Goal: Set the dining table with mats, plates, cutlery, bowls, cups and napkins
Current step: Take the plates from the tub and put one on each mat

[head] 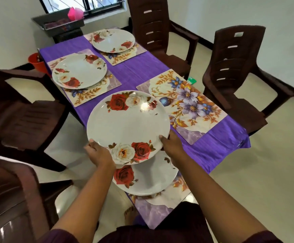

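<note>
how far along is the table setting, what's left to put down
Four mats are down; three carry plates: the far plate, left plate and near plate. Both hands, left and right, hold the fourth plate, presumably for the bare mat. No cutlery, bowls, cups or napkins set.

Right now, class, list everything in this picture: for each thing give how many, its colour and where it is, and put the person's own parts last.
held plate: 1, white with red and white roses, in the air above the near end
set plates: 3, same rose pattern, each on a mat
bare placemat: 1, cream with purple flowers, right side, no plate
covered placemats: 3, same floral print, under the set plates
tablecloth: 1, purple, over the table
chairs: 5, dark brown plastic, round the table
bucket: 1, red, floor at far left
left hand: grips the held plate's near rim
right hand: grips its right rim
</note>
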`<state>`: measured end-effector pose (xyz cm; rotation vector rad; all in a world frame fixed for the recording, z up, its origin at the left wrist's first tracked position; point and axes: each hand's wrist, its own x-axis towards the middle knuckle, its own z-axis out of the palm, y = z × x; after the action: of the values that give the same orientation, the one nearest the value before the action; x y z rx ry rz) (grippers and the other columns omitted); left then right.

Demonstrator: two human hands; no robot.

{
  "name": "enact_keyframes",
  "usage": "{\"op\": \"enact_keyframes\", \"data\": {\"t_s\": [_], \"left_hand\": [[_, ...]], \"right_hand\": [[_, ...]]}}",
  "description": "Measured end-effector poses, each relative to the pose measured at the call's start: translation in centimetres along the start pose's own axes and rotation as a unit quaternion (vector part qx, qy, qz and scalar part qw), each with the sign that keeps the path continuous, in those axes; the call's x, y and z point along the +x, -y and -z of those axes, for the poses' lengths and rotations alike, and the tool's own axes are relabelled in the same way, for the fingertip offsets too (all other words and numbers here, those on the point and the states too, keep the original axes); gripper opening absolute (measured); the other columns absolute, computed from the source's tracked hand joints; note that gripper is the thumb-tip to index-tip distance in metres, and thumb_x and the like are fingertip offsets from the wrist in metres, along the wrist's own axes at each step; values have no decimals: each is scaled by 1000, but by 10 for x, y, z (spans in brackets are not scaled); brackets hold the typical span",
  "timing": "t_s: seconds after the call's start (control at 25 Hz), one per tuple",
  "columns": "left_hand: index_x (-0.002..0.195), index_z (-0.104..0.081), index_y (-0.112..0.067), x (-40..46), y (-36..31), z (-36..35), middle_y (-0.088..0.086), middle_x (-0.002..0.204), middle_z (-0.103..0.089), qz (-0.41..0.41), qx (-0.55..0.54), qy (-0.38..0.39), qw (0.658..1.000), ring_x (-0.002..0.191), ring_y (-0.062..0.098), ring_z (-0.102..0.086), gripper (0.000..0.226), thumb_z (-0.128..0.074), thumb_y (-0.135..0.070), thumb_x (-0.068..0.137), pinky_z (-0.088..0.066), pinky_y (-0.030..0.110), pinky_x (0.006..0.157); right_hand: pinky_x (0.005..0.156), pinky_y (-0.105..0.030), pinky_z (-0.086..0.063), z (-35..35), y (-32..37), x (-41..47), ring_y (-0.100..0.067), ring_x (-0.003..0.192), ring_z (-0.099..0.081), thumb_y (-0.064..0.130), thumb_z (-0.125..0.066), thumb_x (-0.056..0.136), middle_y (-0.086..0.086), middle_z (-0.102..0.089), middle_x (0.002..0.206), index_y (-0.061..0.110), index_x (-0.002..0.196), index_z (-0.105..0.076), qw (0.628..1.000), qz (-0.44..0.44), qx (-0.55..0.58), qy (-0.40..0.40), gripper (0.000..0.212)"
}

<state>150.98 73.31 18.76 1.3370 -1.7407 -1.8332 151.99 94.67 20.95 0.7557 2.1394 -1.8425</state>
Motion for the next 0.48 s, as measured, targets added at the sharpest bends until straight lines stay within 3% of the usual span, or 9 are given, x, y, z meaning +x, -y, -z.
{"op": "enact_keyframes", "data": {"t_s": [0.08,0.16,0.32,0.4,0.48], "left_hand": [[124,-40,-13,-19,-2,-29,7,111,-51,5,29,36,999,94,23,-51,33,-29,-38,105,-40,30,78],[134,-36,-14,-36,-2,-58,6,120,-49,1,79,96,992,100,21,-46,33,-29,-30,106,-38,30,83],[136,-30,-22,-67,12,-126,6,132,-50,24,139,193,971,116,26,-50,42,-45,-16,97,-45,46,101],[137,-28,-23,-82,17,-154,5,130,-51,43,150,218,963,117,26,-52,50,-50,-12,94,-48,45,100],[134,-33,-22,-94,20,-178,2,122,-55,54,128,242,960,110,22,-54,49,-52,-4,92,-52,36,89]], "right_hand": [[88,-45,-55,27,-10,25,-25,106,-62,15,-54,96,-4,-65,118,15,128,-55,1000,2,0,-26,32],[94,-49,-52,60,-14,49,-27,105,-63,12,-57,94,-8,-67,116,11,122,-58,999,-8,14,-49,28],[91,-49,-53,137,-19,100,-29,100,-63,15,-59,93,-8,-66,112,17,110,-58,997,-39,-18,-67,18],[90,-54,-53,170,-24,134,-30,101,-65,25,-62,85,-4,-69,110,24,111,-60,998,-21,-44,-49,26],[87,-50,-54,195,-19,162,-29,96,-65,25,-63,85,-3,-69,106,21,114,-62,997,-10,-62,-35,29]]}}
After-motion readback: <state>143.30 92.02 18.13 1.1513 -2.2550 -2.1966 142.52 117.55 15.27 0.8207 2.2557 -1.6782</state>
